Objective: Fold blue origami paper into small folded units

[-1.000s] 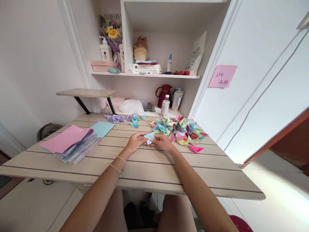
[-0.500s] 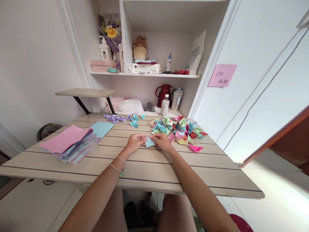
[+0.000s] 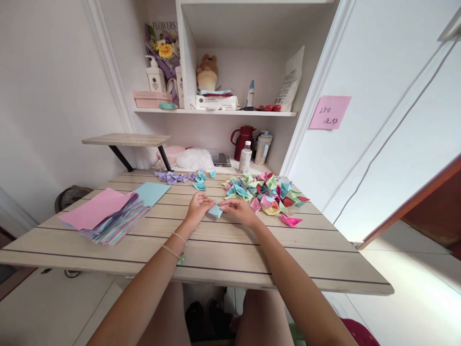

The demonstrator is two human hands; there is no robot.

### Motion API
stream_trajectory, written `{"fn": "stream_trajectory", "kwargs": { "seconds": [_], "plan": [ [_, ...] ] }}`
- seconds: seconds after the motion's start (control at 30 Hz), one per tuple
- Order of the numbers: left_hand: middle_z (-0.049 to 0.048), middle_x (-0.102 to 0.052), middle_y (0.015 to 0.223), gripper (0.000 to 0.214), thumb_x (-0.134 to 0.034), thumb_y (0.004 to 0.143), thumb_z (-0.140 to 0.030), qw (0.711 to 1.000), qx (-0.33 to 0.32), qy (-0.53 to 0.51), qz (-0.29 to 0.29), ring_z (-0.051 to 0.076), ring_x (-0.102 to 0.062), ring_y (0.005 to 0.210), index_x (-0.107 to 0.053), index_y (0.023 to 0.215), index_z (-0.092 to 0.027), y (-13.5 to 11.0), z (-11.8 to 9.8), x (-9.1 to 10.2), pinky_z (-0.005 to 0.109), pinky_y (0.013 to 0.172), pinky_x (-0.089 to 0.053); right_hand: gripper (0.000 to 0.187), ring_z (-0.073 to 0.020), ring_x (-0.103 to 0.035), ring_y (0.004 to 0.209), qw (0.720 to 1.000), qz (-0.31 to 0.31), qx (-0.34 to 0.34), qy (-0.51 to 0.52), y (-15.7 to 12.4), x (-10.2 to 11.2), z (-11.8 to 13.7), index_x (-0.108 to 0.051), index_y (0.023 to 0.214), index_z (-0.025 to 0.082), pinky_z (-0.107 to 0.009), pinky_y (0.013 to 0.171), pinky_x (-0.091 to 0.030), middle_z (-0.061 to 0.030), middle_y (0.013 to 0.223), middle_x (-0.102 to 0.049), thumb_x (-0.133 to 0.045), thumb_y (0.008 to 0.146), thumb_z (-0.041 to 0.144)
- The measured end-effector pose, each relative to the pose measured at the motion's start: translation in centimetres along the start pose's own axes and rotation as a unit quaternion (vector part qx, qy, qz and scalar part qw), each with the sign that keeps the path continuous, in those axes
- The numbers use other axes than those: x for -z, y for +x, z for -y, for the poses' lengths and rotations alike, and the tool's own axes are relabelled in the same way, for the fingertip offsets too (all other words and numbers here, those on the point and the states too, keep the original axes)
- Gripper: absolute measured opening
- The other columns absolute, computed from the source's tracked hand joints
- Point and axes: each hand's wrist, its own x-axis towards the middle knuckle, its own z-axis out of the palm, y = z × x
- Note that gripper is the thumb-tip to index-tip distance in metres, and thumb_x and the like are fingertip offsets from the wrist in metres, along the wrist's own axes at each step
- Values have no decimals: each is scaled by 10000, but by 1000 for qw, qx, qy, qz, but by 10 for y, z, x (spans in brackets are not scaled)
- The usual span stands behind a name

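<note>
A small folded piece of light blue paper (image 3: 215,211) is held just above the middle of the table. My left hand (image 3: 198,209) pinches its left side, fingers closed on it. On the other side, the thumb and fingertips of my right hand (image 3: 238,210) grip the right edge. Beyond my right hand lies a heap of folded paper boats (image 3: 268,192) in many colours, with one bright pink boat (image 3: 291,220) apart at its front. Purple folded papers (image 3: 173,178) and a few blue folded pieces (image 3: 200,181) sit farther back.
A fanned stack of coloured paper (image 3: 118,218) lies at the left, beside a light blue sheet (image 3: 154,193). A small raised shelf (image 3: 126,140) stands at the back left. Behind the boats are a plastic bottle (image 3: 245,158), a red jug (image 3: 245,139) and a tumbler (image 3: 263,148).
The light blue paper has moved slightly left and up and now looks more pointed, less square. My right hand has shifted left with it, and my left hand has turned a little.
</note>
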Motion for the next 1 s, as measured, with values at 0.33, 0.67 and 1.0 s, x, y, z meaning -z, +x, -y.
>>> {"fn": "stream_trajectory", "kwargs": {
  "seconds": [0.33,0.67,1.0],
  "plan": [
    [84,-688,834,282,-717,596,-394,1000,-12,9,13,207,-631,775,-662,696,-137,-2,-4,-2,323,704,-493,348,-175,-637,757,997,-59,-23,39,0,4,1,-688,925,181,-334,764,-494,-40,807,-696,-698,643,384],
    [103,-672,949,172,-728,612,-294,987,-108,94,72,233,-591,935,-727,715,-156,-1,-2,2,344,857,-436,243,-160,-606,691,993,-98,-13,68,1,6,-2,-697,740,189,-316,719,-500,-22,727,-669,-707,631,406],
    [92,-706,787,372,-766,563,-286,997,-46,15,60,204,-650,770,-693,890,-124,-5,2,-4,329,771,-481,272,-126,-546,597,992,-122,-8,30,4,2,-12,-655,667,172,-265,611,-450,-1,639,-623,-684,640,441]
  ]
}}
